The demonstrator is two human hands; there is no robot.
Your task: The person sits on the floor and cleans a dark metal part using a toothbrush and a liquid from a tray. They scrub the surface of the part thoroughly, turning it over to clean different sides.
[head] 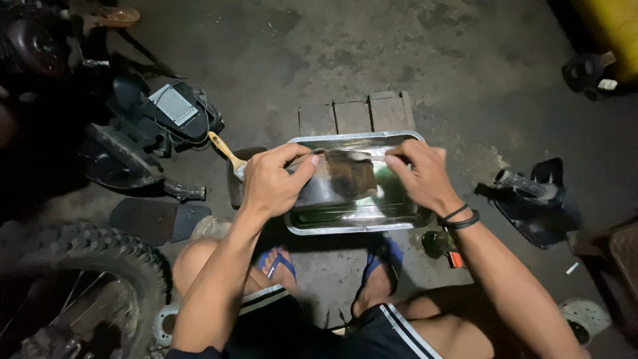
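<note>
Your left hand (271, 181) and right hand (425, 176) both pinch the dark, wet sheet (349, 174) over the tray (352, 226); it looks floppy and slippery, so grip its 9 and 3 o'clock edges.

The stained grey concrete floor (372, 53) carries a shiny rectangular metal tray (355, 223), three wooden blocks (355, 113) behind it, a yellow-handled brush (226, 151), black plastic motorcycle panels (538, 206) and a knobby tyre (100, 259).

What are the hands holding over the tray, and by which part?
Both hands, left hand and right hand, hold a dark, dirty flat piece by its two upper corners above the metal tray; what it is cannot be told.
</note>
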